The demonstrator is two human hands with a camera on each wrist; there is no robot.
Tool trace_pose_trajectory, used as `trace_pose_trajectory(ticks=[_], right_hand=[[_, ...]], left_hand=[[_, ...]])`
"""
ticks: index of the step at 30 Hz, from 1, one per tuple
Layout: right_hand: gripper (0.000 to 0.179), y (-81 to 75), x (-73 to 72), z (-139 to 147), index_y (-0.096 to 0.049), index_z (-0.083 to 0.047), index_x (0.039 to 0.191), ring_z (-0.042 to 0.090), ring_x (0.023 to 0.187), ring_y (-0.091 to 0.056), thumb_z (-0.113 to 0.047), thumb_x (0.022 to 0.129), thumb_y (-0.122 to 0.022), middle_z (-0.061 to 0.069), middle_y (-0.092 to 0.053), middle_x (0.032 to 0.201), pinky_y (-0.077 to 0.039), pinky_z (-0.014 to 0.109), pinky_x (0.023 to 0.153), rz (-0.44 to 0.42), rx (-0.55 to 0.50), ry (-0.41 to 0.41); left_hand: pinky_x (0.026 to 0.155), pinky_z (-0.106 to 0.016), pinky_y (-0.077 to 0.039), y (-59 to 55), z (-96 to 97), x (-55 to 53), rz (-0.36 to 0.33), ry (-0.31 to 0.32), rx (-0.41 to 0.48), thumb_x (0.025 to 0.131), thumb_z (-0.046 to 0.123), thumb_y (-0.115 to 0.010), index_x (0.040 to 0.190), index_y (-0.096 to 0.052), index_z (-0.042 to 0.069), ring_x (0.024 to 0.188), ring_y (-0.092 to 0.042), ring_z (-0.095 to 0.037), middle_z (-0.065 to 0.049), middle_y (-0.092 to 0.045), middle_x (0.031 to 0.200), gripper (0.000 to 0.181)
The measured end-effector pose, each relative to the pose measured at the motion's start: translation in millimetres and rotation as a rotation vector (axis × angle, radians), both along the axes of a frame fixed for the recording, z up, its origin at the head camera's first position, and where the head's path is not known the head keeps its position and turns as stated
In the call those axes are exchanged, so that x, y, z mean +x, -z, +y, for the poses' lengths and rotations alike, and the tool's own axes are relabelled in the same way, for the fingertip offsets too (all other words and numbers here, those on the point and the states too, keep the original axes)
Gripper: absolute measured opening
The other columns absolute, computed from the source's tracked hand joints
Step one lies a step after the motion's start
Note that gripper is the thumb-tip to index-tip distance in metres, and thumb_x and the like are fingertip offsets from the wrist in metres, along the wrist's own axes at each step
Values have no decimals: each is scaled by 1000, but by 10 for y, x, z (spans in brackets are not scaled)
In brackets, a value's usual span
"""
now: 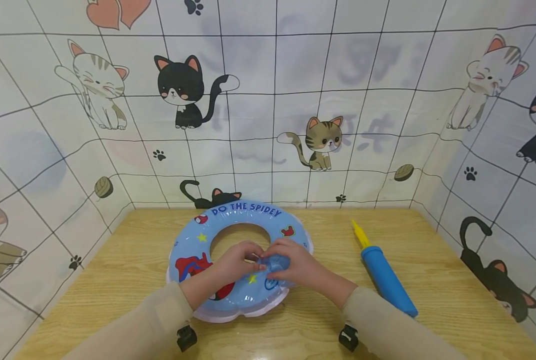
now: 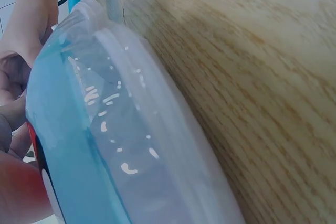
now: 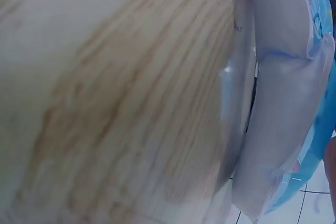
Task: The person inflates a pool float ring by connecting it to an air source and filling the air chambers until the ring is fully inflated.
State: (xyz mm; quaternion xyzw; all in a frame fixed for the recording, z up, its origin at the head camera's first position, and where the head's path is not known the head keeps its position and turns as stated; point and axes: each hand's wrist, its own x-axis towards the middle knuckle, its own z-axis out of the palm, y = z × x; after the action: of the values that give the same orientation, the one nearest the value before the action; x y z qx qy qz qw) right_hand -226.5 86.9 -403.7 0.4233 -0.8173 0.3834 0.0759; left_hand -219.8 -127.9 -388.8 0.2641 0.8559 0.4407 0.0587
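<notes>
A light-blue inflated swim ring (image 1: 250, 212) with "DO THE SPIDEY" lettering, a red-and-blue figure and yellow stars lies on the wooden table. Both hands meet on its near right part. The left hand (image 1: 236, 262) has thumb and fingers curled together at the vinyl beside the hole. My right hand (image 1: 295, 260) grips a bunched-up fold of the ring, its thumb towards the left fingertips. What sits between the fingertips is hidden. In the left wrist view, the pale side seam of the ring (image 2: 142, 98) stands close over the tabletop; creases mark its underside (image 3: 278, 108) in the right wrist view.
A blue hand pump (image 1: 389, 282) with a yellow nozzle (image 1: 360, 233) lies to the right of the ring on the table (image 1: 331, 320). A cloth backdrop (image 1: 254, 115) printed with grid lines and cartoon cats encloses the back and both sides.
</notes>
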Motion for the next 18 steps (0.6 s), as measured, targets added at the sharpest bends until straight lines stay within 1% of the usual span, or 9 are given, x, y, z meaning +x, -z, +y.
trace_pose_trajectory(ticks=[5,11,14,18], right_hand=[[35,43,-28,-28,-72,-9,105,13,101,-57,-12,74,-86,-5,-62,104,-48,29,90,44,-24,-3],[28,39,-30,-57,-72,-7,100,13,96,-58,-5,75,-84,-3,-62,99,-51,26,84,111,-62,-22],[26,41,-34,-60,-72,-6,98,13,94,-58,-4,75,-83,-2,-63,98,-52,25,82,129,-82,-36],[25,55,-47,-56,-73,-7,99,13,95,-59,-2,76,-82,-3,-63,98,-51,25,81,132,-89,-36]], left_hand=[[92,-44,-50,2,3,-9,-16,-3,-5,87,10,-74,98,-71,8,103,-64,-31,-6,-62,109,12],[95,-46,-47,12,-4,-11,-59,-13,-15,89,14,-72,103,-71,7,106,-63,-29,-4,-67,107,16],[96,-46,-47,15,-3,-12,-70,-14,-23,90,15,-71,104,-71,7,106,-63,-27,-3,-68,106,17],[97,-46,-46,14,3,-24,-91,-13,-43,91,17,-70,105,-71,7,106,-62,-26,-3,-69,106,17]])
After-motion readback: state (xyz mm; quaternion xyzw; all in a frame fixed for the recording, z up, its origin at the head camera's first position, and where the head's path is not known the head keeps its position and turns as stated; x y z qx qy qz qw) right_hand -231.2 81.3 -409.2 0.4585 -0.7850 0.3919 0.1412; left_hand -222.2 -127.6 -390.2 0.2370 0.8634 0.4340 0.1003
